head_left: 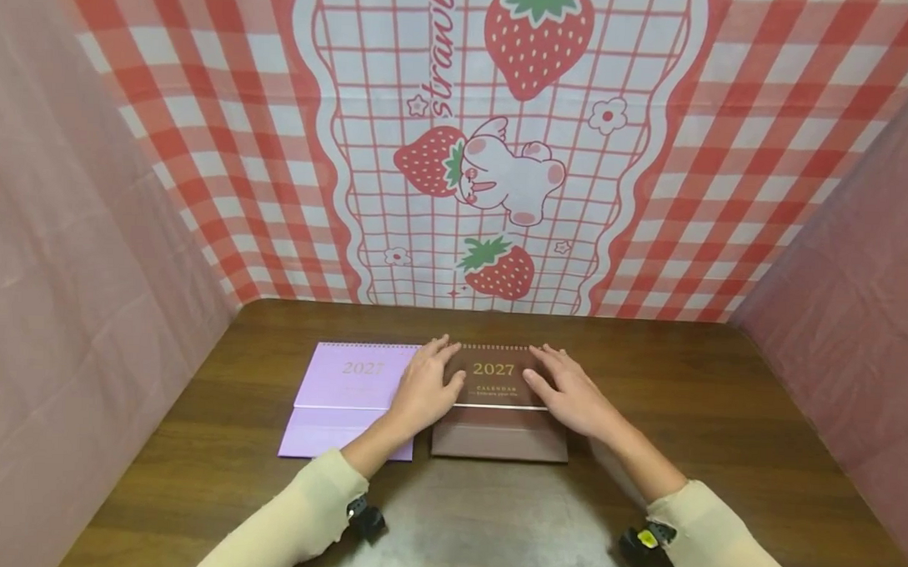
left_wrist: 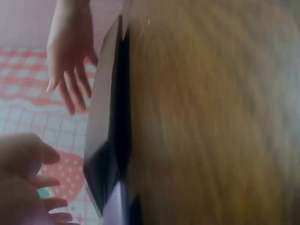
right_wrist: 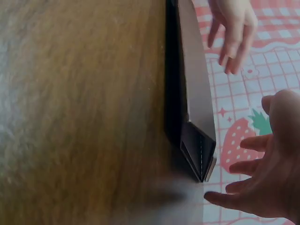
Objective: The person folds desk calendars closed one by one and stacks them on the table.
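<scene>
A brown desk calendar [head_left: 499, 439] marked 2027 stands on the table, its cover leaning back like a tent. My left hand [head_left: 424, 387] hovers over the gap between it and a lilac 2027 calendar [head_left: 326, 383], hiding part of the lilac one's right side. At the brown calendar's right side is my right hand [head_left: 576, 396]. Both hands have their fingers spread and nearly straight. In the right wrist view, the right hand [right_wrist: 276, 164] appears beside the brown calendar's end [right_wrist: 199, 93]; whether any fingertip touches it I cannot tell.
Both calendars stand on a dark brown wooden table [head_left: 216, 425]. Behind it hangs a red-and-white checked cloth [head_left: 670, 216] with strawberries, and pink cloth walls [head_left: 861, 231] close off the sides. A black strap device [head_left: 366, 518] sits at each wrist.
</scene>
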A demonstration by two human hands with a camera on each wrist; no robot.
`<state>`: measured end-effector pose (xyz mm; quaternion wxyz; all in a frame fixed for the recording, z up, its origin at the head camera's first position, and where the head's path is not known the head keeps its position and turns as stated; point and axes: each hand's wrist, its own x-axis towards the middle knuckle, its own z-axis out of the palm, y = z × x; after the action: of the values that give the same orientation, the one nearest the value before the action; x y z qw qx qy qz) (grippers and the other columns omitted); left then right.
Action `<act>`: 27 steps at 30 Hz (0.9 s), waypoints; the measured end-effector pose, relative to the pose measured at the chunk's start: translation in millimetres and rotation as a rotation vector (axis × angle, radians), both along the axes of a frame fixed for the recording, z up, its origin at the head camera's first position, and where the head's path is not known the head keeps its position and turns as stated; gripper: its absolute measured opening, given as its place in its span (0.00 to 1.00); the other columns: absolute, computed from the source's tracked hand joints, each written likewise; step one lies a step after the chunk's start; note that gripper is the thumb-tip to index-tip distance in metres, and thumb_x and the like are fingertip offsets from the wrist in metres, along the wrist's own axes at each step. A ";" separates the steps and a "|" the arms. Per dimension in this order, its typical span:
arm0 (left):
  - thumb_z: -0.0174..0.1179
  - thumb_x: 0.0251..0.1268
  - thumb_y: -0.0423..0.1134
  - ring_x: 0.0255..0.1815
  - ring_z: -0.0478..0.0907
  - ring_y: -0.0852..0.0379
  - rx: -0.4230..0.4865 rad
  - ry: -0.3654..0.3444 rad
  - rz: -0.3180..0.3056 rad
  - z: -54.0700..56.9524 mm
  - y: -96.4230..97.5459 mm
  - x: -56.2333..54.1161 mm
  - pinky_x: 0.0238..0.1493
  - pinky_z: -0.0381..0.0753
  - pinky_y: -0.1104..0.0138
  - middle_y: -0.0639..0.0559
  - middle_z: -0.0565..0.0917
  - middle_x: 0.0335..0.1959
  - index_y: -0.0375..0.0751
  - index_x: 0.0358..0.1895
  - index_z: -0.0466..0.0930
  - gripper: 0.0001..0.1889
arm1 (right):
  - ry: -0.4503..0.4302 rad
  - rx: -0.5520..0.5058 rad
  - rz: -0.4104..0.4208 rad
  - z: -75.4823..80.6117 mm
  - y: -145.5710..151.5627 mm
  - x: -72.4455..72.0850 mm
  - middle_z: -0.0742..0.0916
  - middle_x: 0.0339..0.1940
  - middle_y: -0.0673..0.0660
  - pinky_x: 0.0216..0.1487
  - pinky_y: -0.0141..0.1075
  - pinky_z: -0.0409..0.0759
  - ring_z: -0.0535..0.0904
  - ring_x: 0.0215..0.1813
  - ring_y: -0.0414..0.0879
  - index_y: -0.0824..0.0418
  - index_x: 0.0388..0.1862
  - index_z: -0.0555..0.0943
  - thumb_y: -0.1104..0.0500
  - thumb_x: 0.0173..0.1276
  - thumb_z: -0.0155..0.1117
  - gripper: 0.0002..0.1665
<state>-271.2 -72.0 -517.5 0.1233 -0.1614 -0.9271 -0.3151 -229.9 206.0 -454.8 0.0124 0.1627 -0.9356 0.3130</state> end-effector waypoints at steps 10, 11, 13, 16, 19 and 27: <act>0.44 0.92 0.65 0.97 0.30 0.25 -0.326 -0.298 -0.256 55.9 18.7 42.5 0.93 0.42 0.25 0.31 0.36 0.96 0.42 0.95 0.44 0.45 | -0.100 0.235 0.067 -4.6 -15.1 8.3 0.52 0.98 0.66 0.80 0.90 0.57 0.38 0.97 0.76 0.51 0.96 0.54 0.33 0.92 0.46 0.45; 0.43 0.92 0.66 0.97 0.28 0.26 -0.345 -0.311 -0.268 55.1 19.1 42.1 0.94 0.41 0.26 0.31 0.34 0.96 0.42 0.95 0.43 0.45 | -0.112 0.244 0.077 -6.3 -15.6 8.8 0.51 0.99 0.65 0.81 0.90 0.55 0.37 0.97 0.75 0.50 0.97 0.53 0.31 0.91 0.46 0.47; 0.42 0.92 0.66 0.97 0.25 0.27 -0.370 -0.337 -0.286 53.9 19.5 42.2 0.94 0.39 0.27 0.30 0.31 0.96 0.42 0.95 0.43 0.45 | -0.124 0.263 0.100 -10.4 -16.3 9.2 0.50 0.99 0.64 0.81 0.91 0.50 0.35 0.97 0.74 0.48 0.97 0.53 0.28 0.90 0.46 0.48; 0.42 0.92 0.65 0.97 0.23 0.28 -0.391 -0.379 -0.302 50.7 19.0 42.0 0.95 0.37 0.29 0.31 0.30 0.96 0.41 0.95 0.42 0.45 | -0.135 0.308 0.136 -15.3 -17.2 10.1 0.50 0.99 0.64 0.82 0.91 0.46 0.35 0.97 0.73 0.45 0.97 0.53 0.27 0.89 0.46 0.48; 0.44 0.92 0.64 0.97 0.24 0.29 -0.403 -0.408 -0.305 49.4 18.0 43.5 0.95 0.37 0.30 0.31 0.31 0.96 0.40 0.95 0.42 0.45 | -0.151 0.354 0.166 -16.7 -18.2 11.9 0.50 0.99 0.63 0.84 0.90 0.44 0.36 0.97 0.73 0.44 0.97 0.53 0.29 0.89 0.46 0.46; 0.46 0.91 0.65 0.98 0.26 0.31 -0.502 -0.425 -0.277 36.9 20.3 40.9 0.96 0.40 0.30 0.35 0.30 0.96 0.43 0.95 0.40 0.47 | -0.169 0.417 0.216 -28.7 -14.2 7.9 0.47 1.00 0.60 0.85 0.89 0.41 0.36 0.98 0.73 0.38 0.97 0.49 0.23 0.88 0.41 0.48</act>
<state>-230.2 -51.8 -480.6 -0.1597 -0.2414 -0.9499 -0.1176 -222.0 191.7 -483.6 -0.1333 0.2343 -0.9548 0.1252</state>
